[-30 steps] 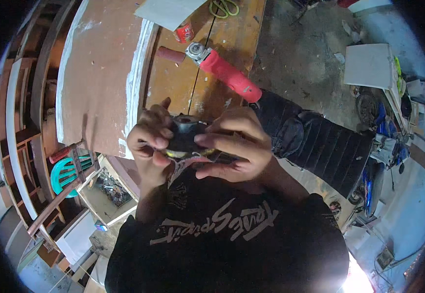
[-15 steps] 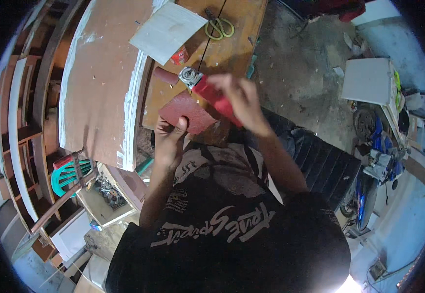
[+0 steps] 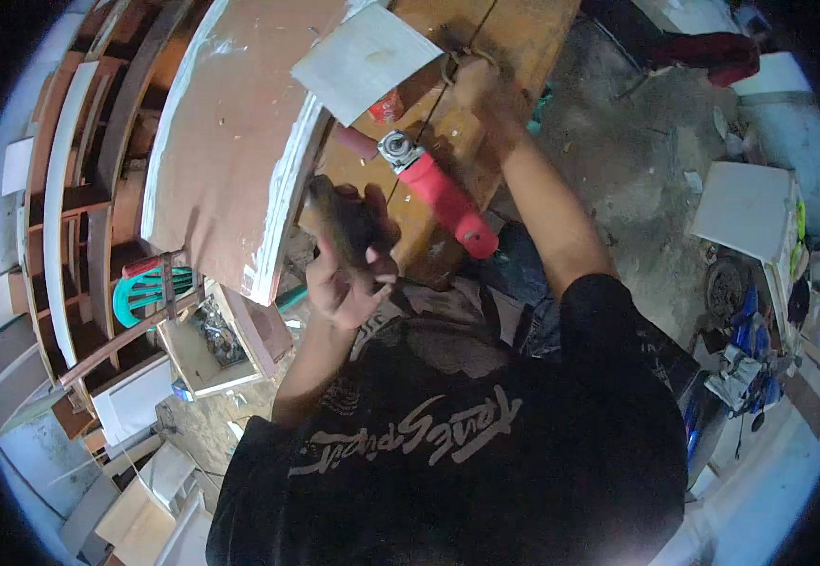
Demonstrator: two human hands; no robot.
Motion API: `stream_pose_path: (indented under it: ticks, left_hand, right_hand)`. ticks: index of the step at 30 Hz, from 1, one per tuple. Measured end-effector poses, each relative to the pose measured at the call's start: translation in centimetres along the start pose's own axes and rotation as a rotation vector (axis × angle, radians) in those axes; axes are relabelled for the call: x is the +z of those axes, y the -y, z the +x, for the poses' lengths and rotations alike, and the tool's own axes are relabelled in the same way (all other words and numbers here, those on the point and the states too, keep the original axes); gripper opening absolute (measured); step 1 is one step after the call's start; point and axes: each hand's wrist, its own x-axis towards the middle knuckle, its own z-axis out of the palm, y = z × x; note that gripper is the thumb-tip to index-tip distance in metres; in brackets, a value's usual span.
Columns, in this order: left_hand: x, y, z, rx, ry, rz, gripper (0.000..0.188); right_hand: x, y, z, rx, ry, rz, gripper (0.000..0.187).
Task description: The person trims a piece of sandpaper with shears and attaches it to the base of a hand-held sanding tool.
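Observation:
My left hand (image 3: pixel 348 288) is closed on a piece of sandpaper (image 3: pixel 328 212), now turned so a dark side shows, blurred by motion. At the table's far part, my right hand (image 3: pixel 478 90) is at the scissors, fingers curled around the yellow handles (image 3: pixel 447 68); the blades are hidden. Between my arms a red angle grinder (image 3: pixel 440 196) lies on the wooden table (image 3: pixel 532 38), its metal head pointing away from me. A reddish-brown curled piece (image 3: pixel 357 142) sits by that head.
A white square sheet (image 3: pixel 369 64) rests across the table and a brown panel with white edges (image 3: pixel 226 141) at left. Under its corner is a small red item (image 3: pixel 386 108). A tray of small hardware (image 3: pixel 207 354) stands at lower left; a blue motorbike (image 3: pixel 749 349) is at right.
My right hand has left the grinder, which now lies on the table, and has reached away to the scissors. My left hand has turned the sandpaper. The view has shifted.

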Motion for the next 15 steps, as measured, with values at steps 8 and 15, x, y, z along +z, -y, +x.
stream_pose_path:
  ticks: [8, 15]
  left_hand:
    - [-0.5, -1.4, 1.1, -0.303, 0.370, -0.415, 0.040]
    - [-2.1, -1.9, 2.4, -0.463, 0.602, -0.462, 0.042]
  right_hand:
    - [-0.8, 2.6, -2.5, 0.297, -0.294, -0.091, 0.044]
    - [-6.4, 5.1, -8.8, 0.521, -0.210, 0.113, 0.041]
